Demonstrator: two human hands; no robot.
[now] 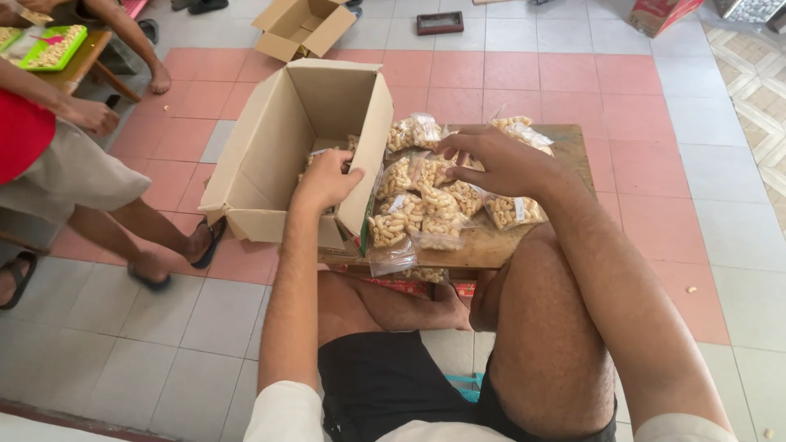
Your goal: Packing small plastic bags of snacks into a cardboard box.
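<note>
From the head camera, the left hand reaches into the open cardboard box, its fingers curled loosely downward over the contents. What it grips, if anything, cannot be told, since the fingertips are hidden by the box's near flap. Small clear bags show just beyond that hand inside the box.

The right hand lies palm down on the heap of clear bags of pale nuts, fingers spread and slightly bent, the tips touching the top bags; it pinches none clearly. The heap sits directly under and to the left of this hand, on a low wooden worktop, with one more bag just below the wrist.

The box stands touching the heap, between the two hands. Well to the left of the left hand, another person's legs rest on the tiled floor, and a second cardboard box lies far beyond.
</note>
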